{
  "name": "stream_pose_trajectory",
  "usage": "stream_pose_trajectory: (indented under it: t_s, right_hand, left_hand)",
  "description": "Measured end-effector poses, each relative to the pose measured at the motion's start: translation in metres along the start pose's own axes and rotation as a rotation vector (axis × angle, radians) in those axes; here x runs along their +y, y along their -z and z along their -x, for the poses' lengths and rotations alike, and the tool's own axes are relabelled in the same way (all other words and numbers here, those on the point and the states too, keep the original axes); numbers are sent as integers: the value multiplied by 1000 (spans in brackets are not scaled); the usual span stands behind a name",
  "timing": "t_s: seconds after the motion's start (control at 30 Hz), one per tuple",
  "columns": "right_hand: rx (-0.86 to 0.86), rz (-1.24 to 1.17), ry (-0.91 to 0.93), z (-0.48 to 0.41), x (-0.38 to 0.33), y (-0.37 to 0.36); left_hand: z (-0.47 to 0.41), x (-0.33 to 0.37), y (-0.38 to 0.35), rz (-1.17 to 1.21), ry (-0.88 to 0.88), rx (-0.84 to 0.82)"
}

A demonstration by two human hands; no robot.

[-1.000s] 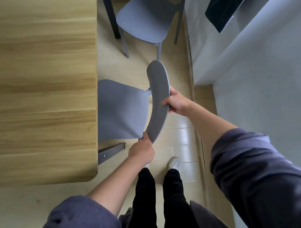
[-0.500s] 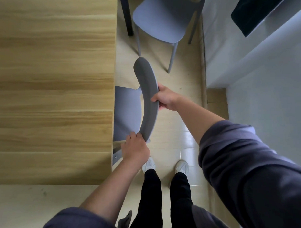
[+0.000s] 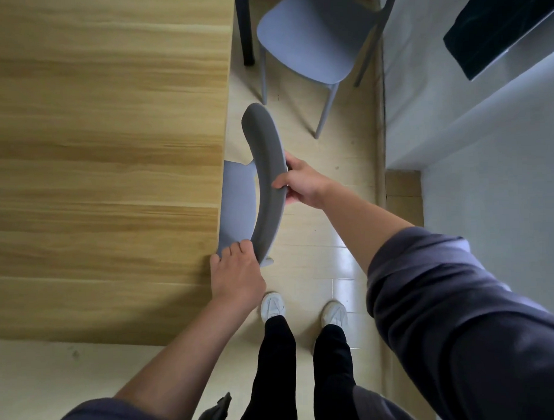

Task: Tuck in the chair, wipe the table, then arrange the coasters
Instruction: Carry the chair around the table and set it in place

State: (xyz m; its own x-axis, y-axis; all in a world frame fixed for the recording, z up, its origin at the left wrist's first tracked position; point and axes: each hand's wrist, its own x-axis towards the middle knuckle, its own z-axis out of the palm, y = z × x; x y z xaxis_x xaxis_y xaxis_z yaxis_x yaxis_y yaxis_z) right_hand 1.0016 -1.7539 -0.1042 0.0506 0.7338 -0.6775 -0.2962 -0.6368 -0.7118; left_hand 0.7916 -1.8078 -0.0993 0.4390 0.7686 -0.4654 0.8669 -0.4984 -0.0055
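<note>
A grey chair (image 3: 266, 178) stands at the right edge of the wooden table (image 3: 104, 159). Most of its seat is hidden under the tabletop; only a narrow strip of seat shows. Its curved backrest lies close to the table edge. My left hand (image 3: 237, 274) grips the near end of the backrest. My right hand (image 3: 300, 182) grips the backrest's outer side near its middle. No cloth or coasters are in view.
A second grey chair (image 3: 310, 36) stands farther along, pulled out from the table beside a dark table leg (image 3: 246, 28). A white wall (image 3: 487, 158) runs close on the right, with a dark panel (image 3: 498, 23) above. My feet (image 3: 304, 312) stand on the tiled floor.
The chair has slid left under the table; far less of its seat shows than a second ago. Both hands kept their hold on the backrest and moved with it.
</note>
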Motion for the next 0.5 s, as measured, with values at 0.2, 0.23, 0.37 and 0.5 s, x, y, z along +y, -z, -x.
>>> stream_pose_trajectory:
  t_s: [0.2,0.23,0.37,0.5]
  right_hand:
    - [-17,-56,0,-6,10,-2]
    - [-25,-71,0,-6,12,-4]
    - [-35,-91,15,-9,18,-13]
    - [-24,-90,19,-12,19,-18]
  left_hand:
    - [-3,-5,4,-151,-65,-45]
    - [-3,-7,4,-176,-64,-55]
    - [-1,-19,6,-236,-88,-64]
    - [1,-27,10,-281,-188,-1]
